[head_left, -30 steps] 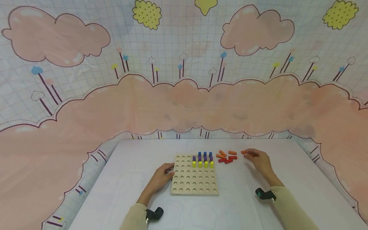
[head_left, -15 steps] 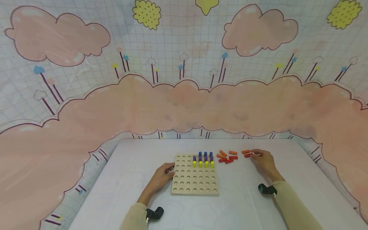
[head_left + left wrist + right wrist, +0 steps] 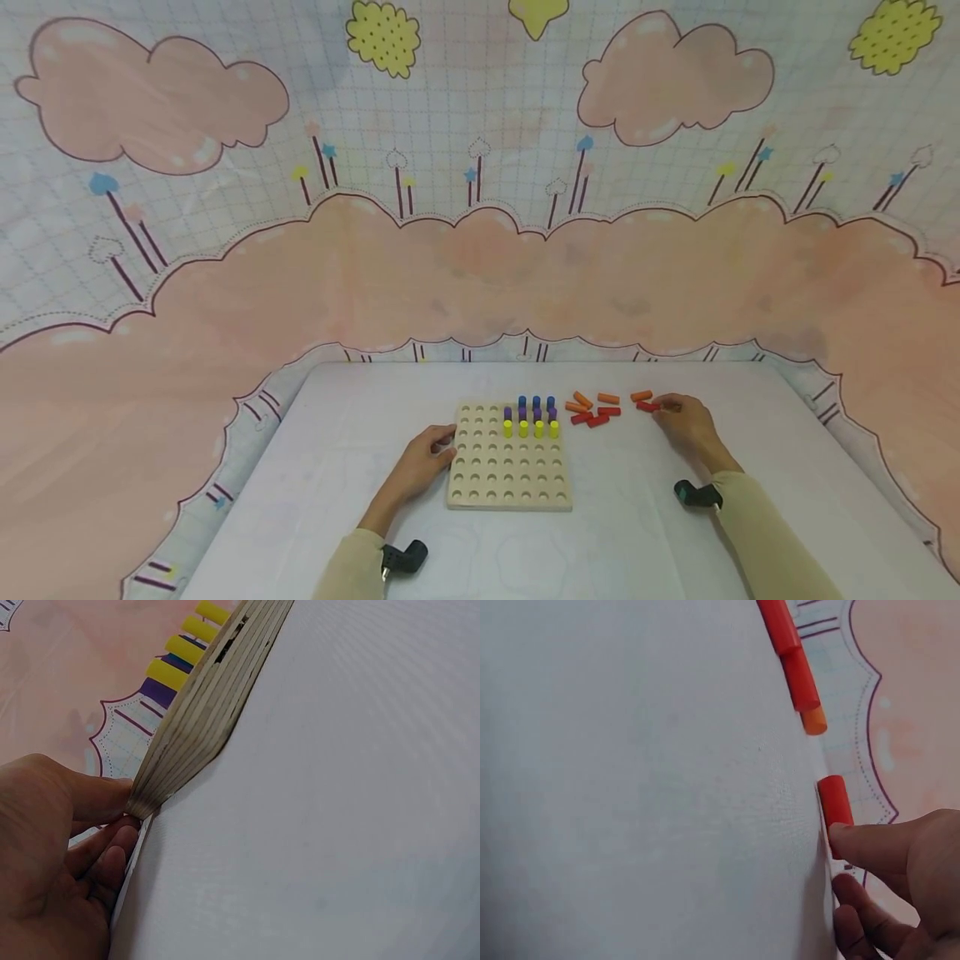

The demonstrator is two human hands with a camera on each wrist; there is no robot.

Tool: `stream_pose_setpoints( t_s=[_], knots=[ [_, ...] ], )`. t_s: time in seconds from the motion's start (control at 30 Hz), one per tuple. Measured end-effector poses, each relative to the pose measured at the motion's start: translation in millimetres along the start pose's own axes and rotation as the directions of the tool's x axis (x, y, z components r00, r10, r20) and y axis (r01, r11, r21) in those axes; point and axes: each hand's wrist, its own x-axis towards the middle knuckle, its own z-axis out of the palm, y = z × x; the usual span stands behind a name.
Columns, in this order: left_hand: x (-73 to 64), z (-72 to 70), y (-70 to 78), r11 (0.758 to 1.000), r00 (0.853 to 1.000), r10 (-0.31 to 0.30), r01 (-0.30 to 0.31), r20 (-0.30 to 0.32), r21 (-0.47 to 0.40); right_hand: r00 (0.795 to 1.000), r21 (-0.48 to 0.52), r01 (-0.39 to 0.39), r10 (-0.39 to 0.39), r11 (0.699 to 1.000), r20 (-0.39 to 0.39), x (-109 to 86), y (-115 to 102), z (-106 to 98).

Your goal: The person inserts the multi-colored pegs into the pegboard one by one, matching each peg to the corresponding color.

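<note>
A square wooden pegboard [image 3: 510, 467] with rows of holes lies on the table. Yellow pegs [image 3: 523, 429], purple pegs [image 3: 522, 414] and blue pegs [image 3: 536, 402] stand upright at its back right. My left hand [image 3: 420, 460] rests against the board's left edge; in the left wrist view the thumb [image 3: 101, 795] touches its side, the other fingers bent below. My right hand [image 3: 688, 423] pinches the end of a red peg [image 3: 647, 407] lying on the table, its thumb on the peg [image 3: 835, 799] in the right wrist view. The index finger is hidden there.
Between board and right hand lie loose orange pegs [image 3: 608, 398] and red pegs [image 3: 598, 422]. One orange peg [image 3: 641, 396] lies just behind the red peg at my right fingertips. A patterned cloth backdrop [image 3: 480, 283] rises behind the white table [image 3: 360, 400].
My right hand has let go of the orange peg, now lying on the table, and shifted slightly right and forward to the red peg. The left hand and board stay put.
</note>
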Motion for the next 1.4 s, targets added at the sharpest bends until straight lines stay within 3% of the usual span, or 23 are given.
stream_pose_setpoints(
  t_s=[0.2, 0.47, 0.6, 0.8, 1.4],
  knots=[
    [-0.4, 0.5, -2.4, 1.0, 1.0, -0.003, 0.003, -0.002, 0.002, 0.999, 0.032, 0.045, -0.044, 0.998, -0.026, -7.0, 3.1, 4.7],
    [0.8, 0.7, -5.1, 1.0, 1.0, 0.018, -0.018, 0.003, 0.0, 0.999, 0.141, 0.039, -0.036, 0.989, -0.029, -25.1, -3.9, 14.9],
    [0.9, 0.5, -5.5, 1.0, 1.0, 0.018, -0.018, 0.004, -0.001, 0.994, 0.14, 0.104, -0.096, 0.985, -0.06, -30.6, -12.3, 19.1],
    [1.3, 0.2, -5.6, 1.0, 1.0, 0.013, -0.013, 0.002, -0.002, 0.965, 0.127, 0.238, -0.22, 0.963, -0.141, -32.5, -29.7, 27.0],
    [3.5, -0.7, -2.9, 1.0, 1.0, 0.027, -0.027, 0.005, -0.002, 0.969, 0.266, 0.248, -0.239, 0.932, -0.067, -52.6, -78.5, 64.2]
  ],
)
